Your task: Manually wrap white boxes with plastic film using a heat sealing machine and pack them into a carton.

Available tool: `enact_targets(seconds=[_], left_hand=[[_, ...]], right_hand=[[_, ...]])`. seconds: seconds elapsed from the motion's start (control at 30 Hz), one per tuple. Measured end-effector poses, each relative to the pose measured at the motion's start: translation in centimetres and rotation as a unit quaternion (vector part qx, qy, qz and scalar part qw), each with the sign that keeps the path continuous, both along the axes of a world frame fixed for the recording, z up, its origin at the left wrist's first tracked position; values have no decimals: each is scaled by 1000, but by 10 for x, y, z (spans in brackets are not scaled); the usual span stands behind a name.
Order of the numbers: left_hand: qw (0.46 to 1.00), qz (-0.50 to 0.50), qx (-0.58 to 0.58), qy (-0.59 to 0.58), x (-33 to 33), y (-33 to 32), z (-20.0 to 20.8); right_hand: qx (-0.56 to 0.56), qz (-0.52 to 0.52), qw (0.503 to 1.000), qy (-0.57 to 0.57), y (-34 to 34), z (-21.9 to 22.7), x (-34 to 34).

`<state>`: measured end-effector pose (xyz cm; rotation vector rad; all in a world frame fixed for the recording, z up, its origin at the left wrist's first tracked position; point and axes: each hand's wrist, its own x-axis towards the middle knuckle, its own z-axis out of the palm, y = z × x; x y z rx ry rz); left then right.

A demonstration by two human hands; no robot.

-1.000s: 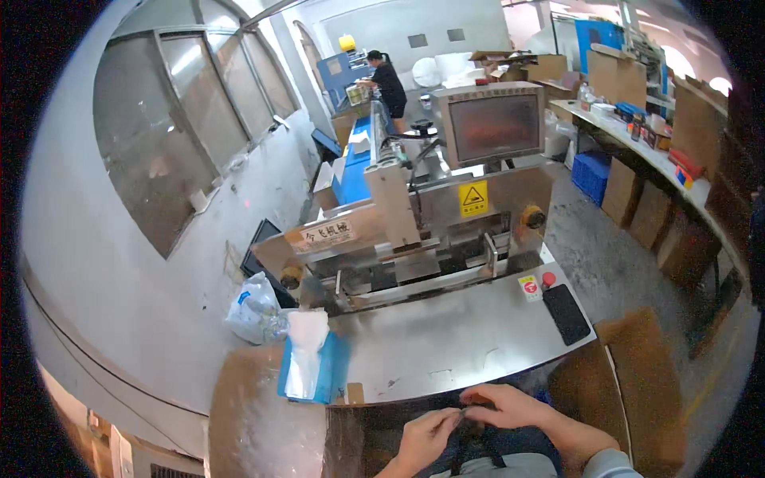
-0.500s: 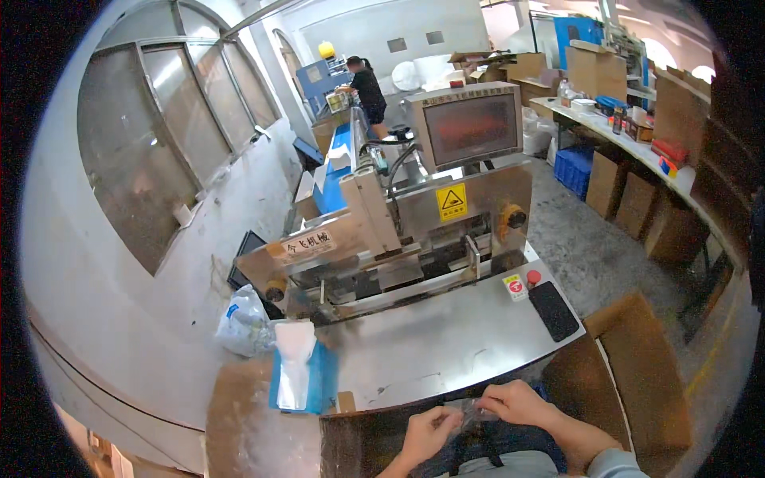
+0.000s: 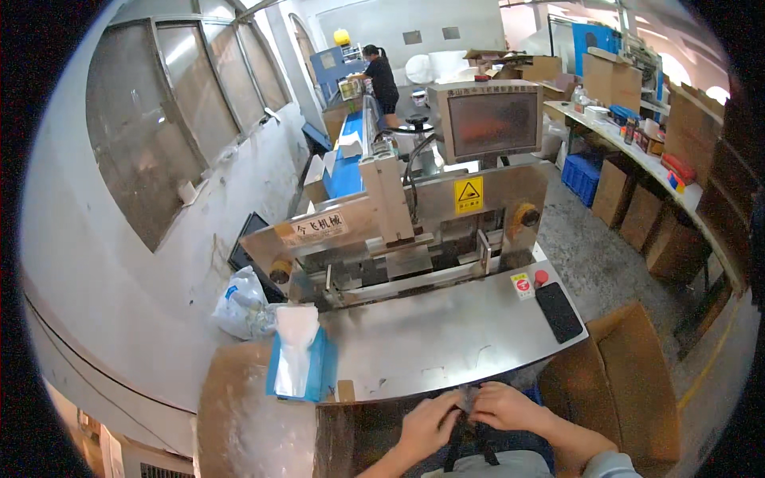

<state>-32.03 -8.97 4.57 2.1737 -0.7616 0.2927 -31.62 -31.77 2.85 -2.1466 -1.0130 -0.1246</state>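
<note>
My left hand (image 3: pixel 429 424) and my right hand (image 3: pixel 506 406) meet just off the front edge of a steel machine table (image 3: pixel 398 342). Both are closed, with fingertips pinched on a small, crumpled piece of clear plastic film (image 3: pixel 467 396). The film is mostly covered by my fingers, and its exact kind cannot be made out. At the table's left corner stands a blue box of white tissues (image 3: pixel 280 368), with a tissue pulled up out of it. A black phone (image 3: pixel 559 311) lies on the right end of the table, away from both hands.
A machine with a screen (image 3: pixel 494 123) rises behind the table, beside a blue conveyor belt (image 3: pixel 347 171). A red stop button (image 3: pixel 541 276) sits near the phone. Open cardboard boxes (image 3: pixel 641 374) flank the table. A person (image 3: pixel 381 80) stands far back; a cluttered bench (image 3: pixel 590 119) runs along the right.
My hands have drawn closer together, and less of the plastic film shows between them. The whole scene has shifted slightly to the right in the view.
</note>
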Motion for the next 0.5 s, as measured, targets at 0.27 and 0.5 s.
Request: enact_targets(seconds=[0.27,0.5], left_hand=[[954,-181,180,155,34,12,-17],[891,-222,214,334,54,29,10]], right_hand=[[-82,12,994,75,-12,3,3],[9,118,946,303,-40,29,7]])
